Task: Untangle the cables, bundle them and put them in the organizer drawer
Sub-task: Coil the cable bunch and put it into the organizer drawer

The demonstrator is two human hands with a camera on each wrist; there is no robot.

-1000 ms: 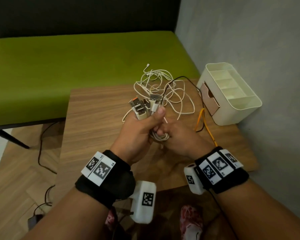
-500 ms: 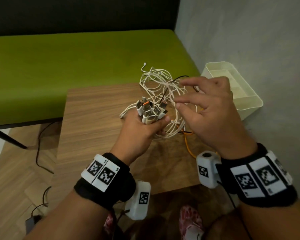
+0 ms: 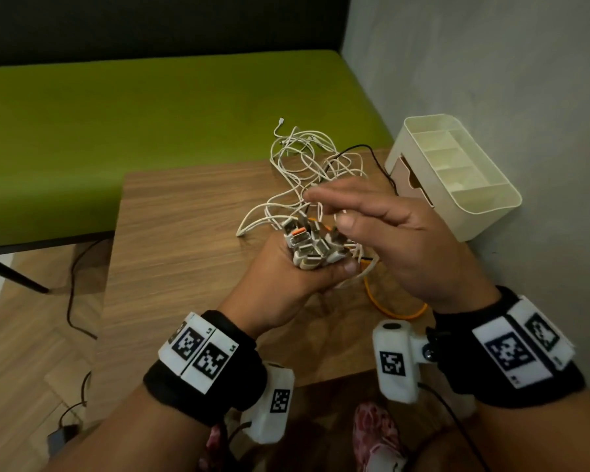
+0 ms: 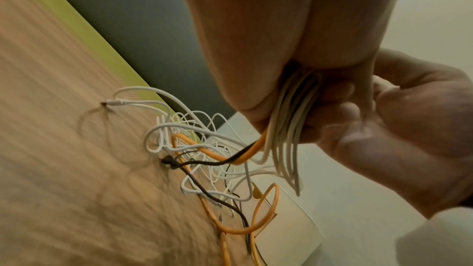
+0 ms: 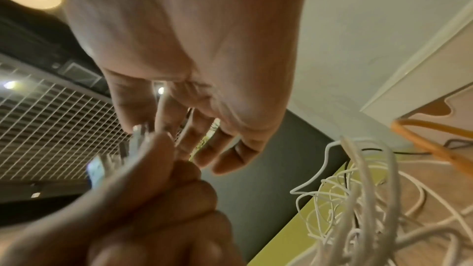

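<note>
A: Left hand (image 3: 280,277)?
B: Fisted round a bunch of cables (image 3: 307,172) just below their USB plugs (image 3: 307,243); plugs are held pointing up, above the wooden table (image 3: 171,267). In the left wrist view the white strands (image 4: 286,128) are seen gripped in the fist, with an orange cable (image 4: 258,228) and a black cable (image 4: 204,187) trailing down to the tabletop.

A: Right hand (image 3: 399,240)?
B: Raised just beside the plugs, fingers (image 3: 327,195) loosely extended over the tangle. Nothing is seen gripped; from the right wrist view the fingers are spread, relaxed, blurred.

A: Rest of the cables?
B: Loose tangle is left lying on the far part of the table, between the hands and the green bench (image 3: 150,131). Orange loop is seen on the table under the right wrist.

A: Organizer?
B: Cream organizer (image 3: 484,206) is set at the table's right edge by the grey wall (image 3: 491,63); top compartments are visible, drawer (image 3: 413,182) front faces the tangle. Whether it is fully closed cannot be told.
</note>
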